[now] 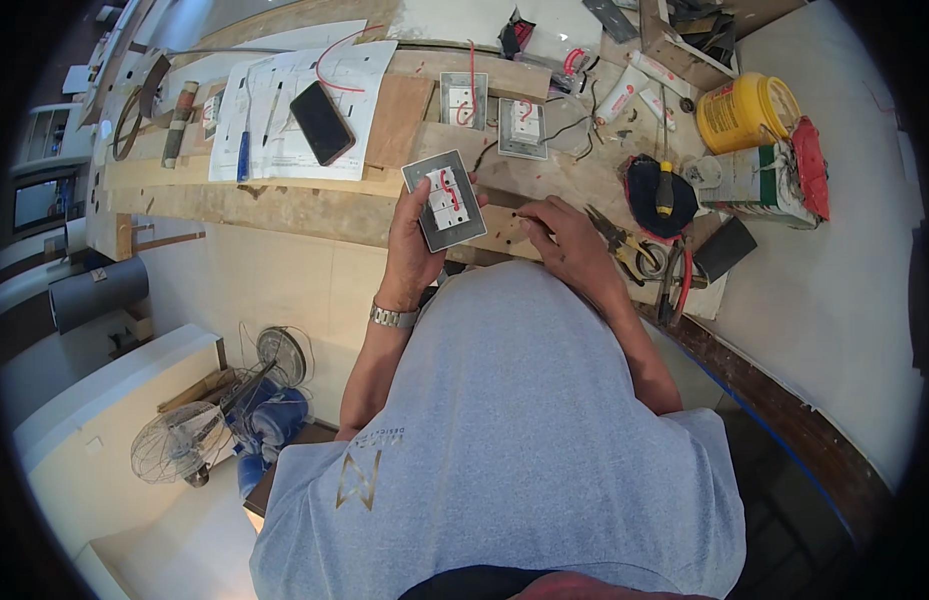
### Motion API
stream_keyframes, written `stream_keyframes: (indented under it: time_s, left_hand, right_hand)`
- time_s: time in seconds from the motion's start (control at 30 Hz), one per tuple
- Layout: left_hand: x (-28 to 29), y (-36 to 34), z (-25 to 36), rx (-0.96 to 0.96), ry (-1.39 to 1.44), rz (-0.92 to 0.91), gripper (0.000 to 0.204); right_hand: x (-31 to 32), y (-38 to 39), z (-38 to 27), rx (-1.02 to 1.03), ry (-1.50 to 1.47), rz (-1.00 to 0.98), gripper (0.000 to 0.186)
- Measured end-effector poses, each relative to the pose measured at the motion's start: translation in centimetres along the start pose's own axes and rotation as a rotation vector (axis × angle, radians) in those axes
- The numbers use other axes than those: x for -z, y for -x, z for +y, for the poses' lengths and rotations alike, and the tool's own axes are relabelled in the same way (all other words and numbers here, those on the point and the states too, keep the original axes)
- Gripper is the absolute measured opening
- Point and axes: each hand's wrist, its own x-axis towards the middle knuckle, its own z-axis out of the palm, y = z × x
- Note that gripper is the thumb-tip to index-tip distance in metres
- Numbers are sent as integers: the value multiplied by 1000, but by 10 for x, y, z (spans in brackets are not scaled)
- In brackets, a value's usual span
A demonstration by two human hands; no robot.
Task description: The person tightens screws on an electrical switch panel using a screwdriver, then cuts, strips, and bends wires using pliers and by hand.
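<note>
My left hand [412,235] is closed around a grey-framed wall switch plate [443,200], held up in front of the bench edge with its wired back toward me. White switch modules sit in the plate, and a red jumper wire [449,188] loops between them. To the right, my right hand [559,235] rests at the bench edge, fingers loosely curled with a gap between thumb and forefinger; I see nothing in it. Beyond the held plate lie two similar plates, one at the left [463,101] and one at the right [523,128], both with red wires.
Pliers [619,235], a yellow-handled screwdriver [665,190] and a dark pouch lie right of my right hand. Farther right are a yellow tub [741,115] and a rectangular can. On the left, a phone [322,123], pen and blue screwdriver [244,150] lie on paper drawings [284,160].
</note>
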Motion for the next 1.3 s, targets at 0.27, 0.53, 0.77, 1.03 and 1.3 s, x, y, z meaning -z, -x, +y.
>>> stream_keyframes:
  time_s: [0.27, 0.53, 0.77, 1.03, 1.3]
  left_hand:
    - [-24, 4, -11, -90, -293, 45, 45]
    - [-35, 7, -9, -211, -506, 32, 39]
    - [-37, 2, -13, -258, -670, -4, 34]
    - [21, -9, 10, -75, -104, 63, 56]
    - [0, -2, 9, -51, -68, -14, 63]
  right_hand:
    - [-5, -42, -45, -76, -193, 61, 24]
    - [-16, -49, -20, -90, -504, 49, 29]
    - [6, -37, -24, -330, -904, -107, 23]
    - [26, -18, -24, -262, -720, 54, 19]
    - [10, -27, 59, -249, 93, 184, 21]
